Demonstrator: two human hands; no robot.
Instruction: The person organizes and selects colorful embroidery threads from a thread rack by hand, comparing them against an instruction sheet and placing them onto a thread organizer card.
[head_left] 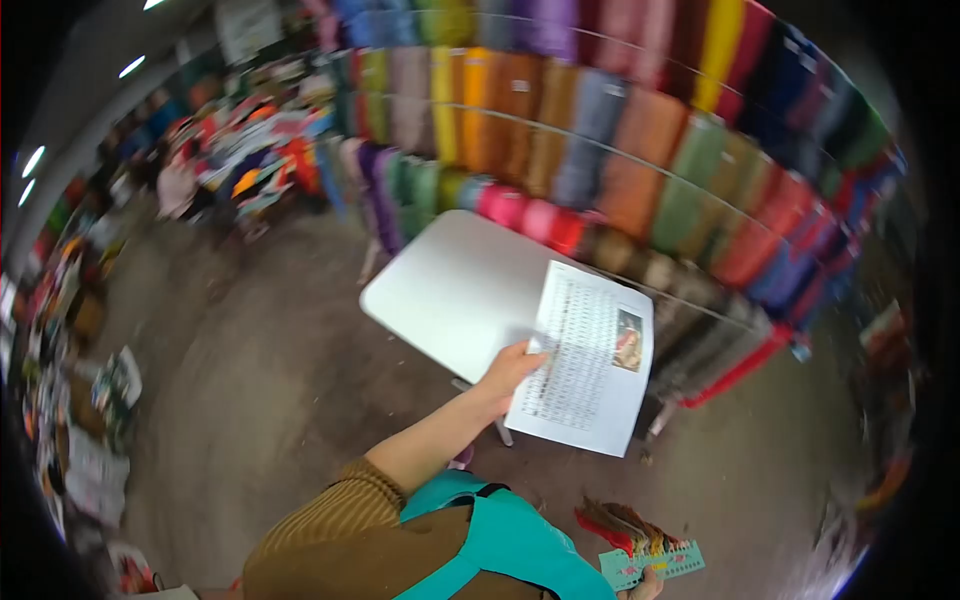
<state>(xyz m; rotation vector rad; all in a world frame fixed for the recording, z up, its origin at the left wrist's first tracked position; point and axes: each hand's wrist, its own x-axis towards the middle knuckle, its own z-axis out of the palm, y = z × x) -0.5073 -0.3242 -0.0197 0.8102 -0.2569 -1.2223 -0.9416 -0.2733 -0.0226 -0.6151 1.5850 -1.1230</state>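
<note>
My left hand [514,373] grips the left edge of a printed white sheet [585,370], thumb on top. The sheet carries a dense table of small marks and a small color picture at its right. It is held out in front of a white table [460,285]. Low at the right, my right hand [648,584] pinches the lower edge of a turquoise punched thread card [655,566]. Strands of thread [630,528] in red, brown and yellow hang from the card's holes. Most of my right hand is cut off by the frame's bottom edge.
Behind the table stands a tall rack [600,130] hung with colored yarn or thread bundles in rows. Mixed colorful goods [250,150] are heaped at the back left. More piles and bags [95,470] line the left side. Concrete floor [220,400] lies between.
</note>
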